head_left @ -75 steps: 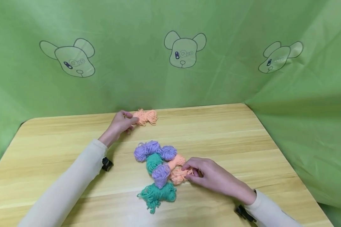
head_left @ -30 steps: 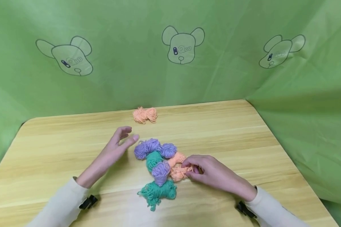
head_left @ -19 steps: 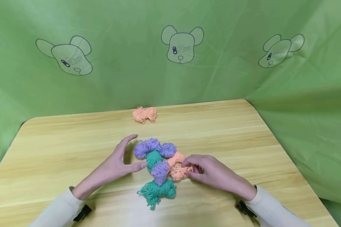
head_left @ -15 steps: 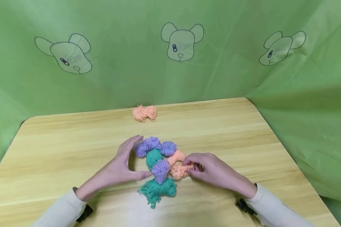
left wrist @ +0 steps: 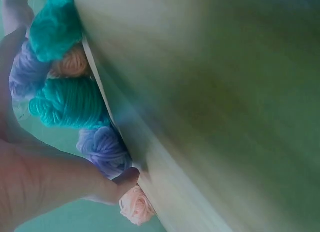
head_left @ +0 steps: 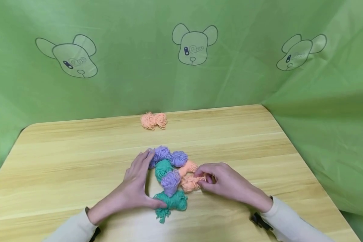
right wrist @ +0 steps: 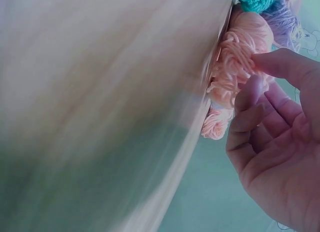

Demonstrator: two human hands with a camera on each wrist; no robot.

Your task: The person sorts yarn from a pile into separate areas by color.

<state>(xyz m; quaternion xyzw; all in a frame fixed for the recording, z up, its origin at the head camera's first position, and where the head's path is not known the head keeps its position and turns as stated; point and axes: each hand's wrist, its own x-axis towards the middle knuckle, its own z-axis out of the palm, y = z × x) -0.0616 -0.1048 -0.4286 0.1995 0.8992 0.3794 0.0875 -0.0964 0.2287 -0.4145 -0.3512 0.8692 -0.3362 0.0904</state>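
Note:
Several small yarn skeins lie bunched mid-table. My left hand (head_left: 134, 191) spreads along their left side: its fingertips overlap a purple skein (head_left: 161, 153) at the back, and its thumb lies across a front green skein (head_left: 176, 201). Between these sit another green skein (head_left: 163, 169) and a purple one (head_left: 170, 182). My right hand (head_left: 227, 183) pinches the loose end of a peach skein (head_left: 190, 184) between thumb and fingers, which the right wrist view shows close up. A second peach skein (head_left: 188, 167) and a purple skein (head_left: 179, 158) adjoin it behind.
A separate peach skein (head_left: 153, 121) lies by the far edge of the wooden table (head_left: 239, 134). Green cloth (head_left: 133, 80) printed with bear-like heads hangs behind and beside the table.
My left hand has left the far peach skein, come back toward me and spread against the left side of the bunch. The right hand keeps its pinch, nearly still.

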